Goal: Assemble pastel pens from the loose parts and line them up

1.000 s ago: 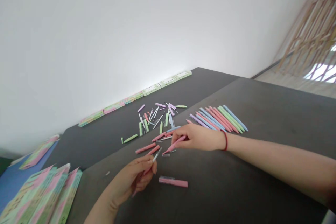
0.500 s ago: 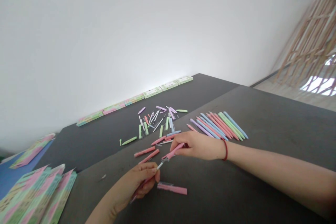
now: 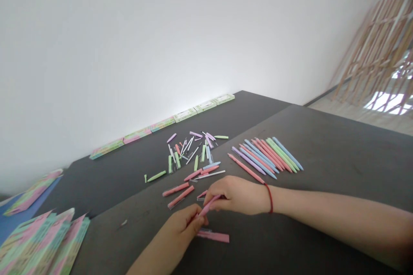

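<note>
My left hand [image 3: 184,226] and my right hand [image 3: 237,194] meet over the dark table [image 3: 322,154], both pinched on one pink pen barrel [image 3: 208,205]. The refill that my left hand held is hidden between the fingers. A pink pen part [image 3: 214,236] lies just below the hands. Two more pink barrels [image 3: 178,192] lie to the left. A red band circles my right wrist.
A row of finished pastel pens [image 3: 267,154] lies beyond my right hand. A scatter of loose pen parts [image 3: 192,150] sits further back. Flat boxes [image 3: 161,123] line the wall. Stacked printed cards [image 3: 41,245] fill the near left corner. A wooden lattice [image 3: 377,47] stands at right.
My right hand has drawn the pink barrel toward me and my left hand has risen to meet it; the white refill tip no longer shows. The camera has shifted slightly.
</note>
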{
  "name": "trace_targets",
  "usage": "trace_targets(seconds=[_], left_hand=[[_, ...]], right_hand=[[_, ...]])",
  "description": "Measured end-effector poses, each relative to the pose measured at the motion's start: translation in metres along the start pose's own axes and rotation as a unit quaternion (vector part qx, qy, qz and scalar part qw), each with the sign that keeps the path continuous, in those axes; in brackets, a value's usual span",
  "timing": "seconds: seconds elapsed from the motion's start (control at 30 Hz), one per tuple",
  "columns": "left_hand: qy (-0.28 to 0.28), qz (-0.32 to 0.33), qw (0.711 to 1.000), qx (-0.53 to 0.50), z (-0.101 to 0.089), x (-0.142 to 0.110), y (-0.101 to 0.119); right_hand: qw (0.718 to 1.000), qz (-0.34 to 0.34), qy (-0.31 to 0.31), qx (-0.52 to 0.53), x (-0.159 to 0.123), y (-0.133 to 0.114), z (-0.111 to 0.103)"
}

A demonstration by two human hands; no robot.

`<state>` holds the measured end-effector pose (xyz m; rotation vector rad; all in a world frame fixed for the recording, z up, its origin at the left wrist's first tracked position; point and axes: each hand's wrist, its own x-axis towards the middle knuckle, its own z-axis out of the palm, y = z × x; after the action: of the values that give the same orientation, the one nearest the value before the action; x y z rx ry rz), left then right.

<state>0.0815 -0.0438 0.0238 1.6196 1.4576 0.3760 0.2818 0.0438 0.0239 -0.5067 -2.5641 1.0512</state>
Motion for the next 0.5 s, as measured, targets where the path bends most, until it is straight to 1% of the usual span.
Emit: trace_targets(seconds=[0.07,0.13,0.2,0.27,0.37,0.43,0.5], left_hand=[[0.031,0.017,0.997,0.066,0.004,-0.002,0.004],[0.048,0.029,0.992,0.112,0.007,-0.002,0.006],[0.054,0.037,0.987,0.147,0.008,-0.002,0.007],[0.057,0.030,0.982,0.178,0.009,-0.002,0.008],[0.062,0.016,0.973,0.220,0.011,-0.001,0.010],[0.063,0.019,0.967,0.245,0.013,-0.001,0.011],[0.061,0.020,0.959,0.275,0.015,0.000,0.012]], right_hand=[[1.000,0.011,-0.004,0.016,0.000,-0.002,0.002],[0.999,0.029,-0.001,0.042,-0.001,-0.003,0.004],[0.997,0.046,0.013,0.065,-0.001,-0.003,0.005],[0.995,0.055,0.027,0.077,-0.001,-0.003,0.007],[0.994,0.052,0.029,0.088,-0.002,-0.001,0.010],[0.994,0.051,0.031,0.097,-0.002,0.000,0.013],[0.991,0.065,0.027,0.115,-0.002,0.001,0.016]])
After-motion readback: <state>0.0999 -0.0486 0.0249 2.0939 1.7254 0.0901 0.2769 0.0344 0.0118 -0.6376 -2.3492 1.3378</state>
